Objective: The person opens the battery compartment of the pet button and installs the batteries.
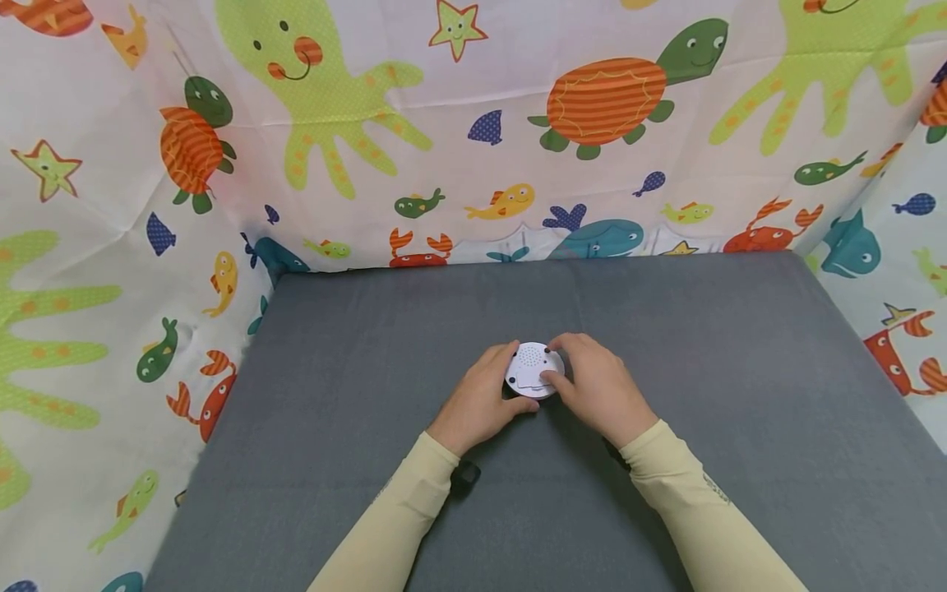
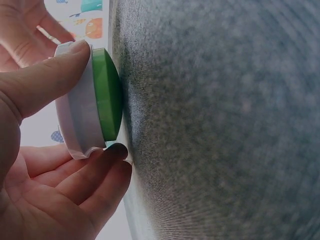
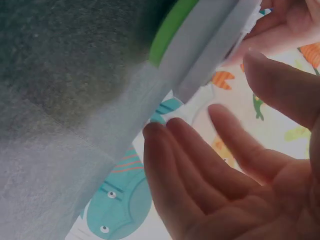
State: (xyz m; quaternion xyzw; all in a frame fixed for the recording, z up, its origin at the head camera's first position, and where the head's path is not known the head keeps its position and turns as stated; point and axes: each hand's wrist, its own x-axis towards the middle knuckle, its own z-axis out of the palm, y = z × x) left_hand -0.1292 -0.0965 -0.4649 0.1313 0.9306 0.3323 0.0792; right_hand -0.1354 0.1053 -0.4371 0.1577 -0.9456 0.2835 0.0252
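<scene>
A round white buzzer button is held upside down, close over the grey surface, near the middle of the head view. Its back faces up, with small speaker holes, dark screw spots and a cover outline. The green dome points down at the cloth in the left wrist view. My left hand grips the white rim between thumb and fingers. Over the right part of the back is my right hand, its thumb reaching across and its index finger by the rim. In the right wrist view its fingers are loosely bent beside the button.
Grey cloth covers the table all around the hands. Behind it and at both sides hangs a white curtain printed with sea animals. A black wrist camera piece sits under the left sleeve.
</scene>
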